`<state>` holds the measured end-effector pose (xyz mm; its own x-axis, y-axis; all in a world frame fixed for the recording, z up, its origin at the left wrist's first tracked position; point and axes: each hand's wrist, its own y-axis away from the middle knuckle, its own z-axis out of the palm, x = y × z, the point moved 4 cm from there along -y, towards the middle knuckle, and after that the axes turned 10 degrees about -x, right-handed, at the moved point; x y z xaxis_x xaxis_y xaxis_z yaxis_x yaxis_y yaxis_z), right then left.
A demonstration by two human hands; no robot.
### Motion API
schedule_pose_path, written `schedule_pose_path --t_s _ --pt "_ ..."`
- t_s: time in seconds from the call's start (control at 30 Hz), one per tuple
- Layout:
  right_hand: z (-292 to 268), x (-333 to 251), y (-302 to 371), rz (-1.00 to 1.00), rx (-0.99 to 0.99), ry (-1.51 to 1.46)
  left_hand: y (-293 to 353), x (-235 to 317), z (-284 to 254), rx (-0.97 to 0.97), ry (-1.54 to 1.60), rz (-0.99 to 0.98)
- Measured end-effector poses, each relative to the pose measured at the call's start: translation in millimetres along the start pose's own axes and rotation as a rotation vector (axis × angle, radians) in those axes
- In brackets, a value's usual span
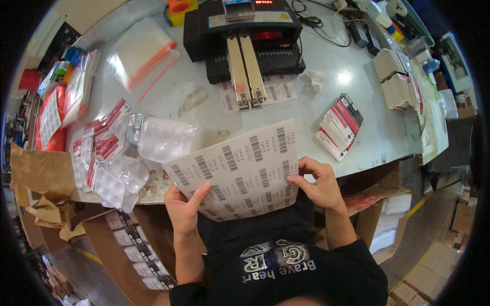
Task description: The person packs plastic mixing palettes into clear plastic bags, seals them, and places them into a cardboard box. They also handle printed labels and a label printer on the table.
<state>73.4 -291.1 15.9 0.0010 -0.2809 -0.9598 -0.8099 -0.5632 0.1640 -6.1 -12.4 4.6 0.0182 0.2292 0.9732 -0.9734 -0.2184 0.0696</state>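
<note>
A white sheet of barcode labels (240,178) is held up in front of me, tilted, over the table's near edge. My left hand (185,206) grips its lower left edge, thumb on the printed face. On the right edge, my right hand (320,184) pinches the sheet between thumb and fingers. Beyond the sheet stands a black machine (245,41) with two metal rails (245,71) pointing toward me. Another barcode sheet (279,91) lies partly under the machine's front. Fingers behind the held sheet are hidden.
Clear plastic blister shells (166,137) and red-and-white cards (109,132) pile up at the left. Red-and-black cards (339,125) lie to the right. A zip bag (143,56) lies farther back. Card stacks (395,76) stand far right. An open carton (117,255) sits below the table.
</note>
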Motion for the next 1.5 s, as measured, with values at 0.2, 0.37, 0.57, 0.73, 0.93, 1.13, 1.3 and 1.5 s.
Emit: schedule_pose_path --t_s 0.2,0.37,0.57,0.73,0.93,1.13,1.3,1.5 --pt "4.8 6.6 5.9 0.152 -0.216 -0.005 23.1 -18.7 -25.9 0.289 0.28 0.306" --pt "-30.5 -39.1 -1.7 -0.234 -0.177 0.333 48.3 58.2 -17.1 0.667 -0.728 0.687" --pt "-20.4 -81.7 -15.0 -0.486 -0.624 0.651 47.2 88.3 100.3 -0.419 -1.263 0.32" --pt "-12.2 -88.5 -22.9 -0.383 -0.226 0.705 20.7 48.4 102.8 -0.294 -0.953 0.184" --pt "26.7 -84.3 2.4 -0.568 0.356 0.569 19.9 31.7 84.9 -0.214 -0.618 -0.025" --pt "42.0 -67.3 5.4 -0.521 0.177 0.505 17.6 40.5 91.8 -0.309 -0.761 0.13" --pt "49.5 -77.1 10.3 -0.647 0.162 0.778 23.1 44.4 94.4 -0.305 -0.926 0.21" --pt "52.3 -78.2 11.6 -0.661 0.105 0.808 20.9 53.0 101.4 -0.347 -1.075 0.273"
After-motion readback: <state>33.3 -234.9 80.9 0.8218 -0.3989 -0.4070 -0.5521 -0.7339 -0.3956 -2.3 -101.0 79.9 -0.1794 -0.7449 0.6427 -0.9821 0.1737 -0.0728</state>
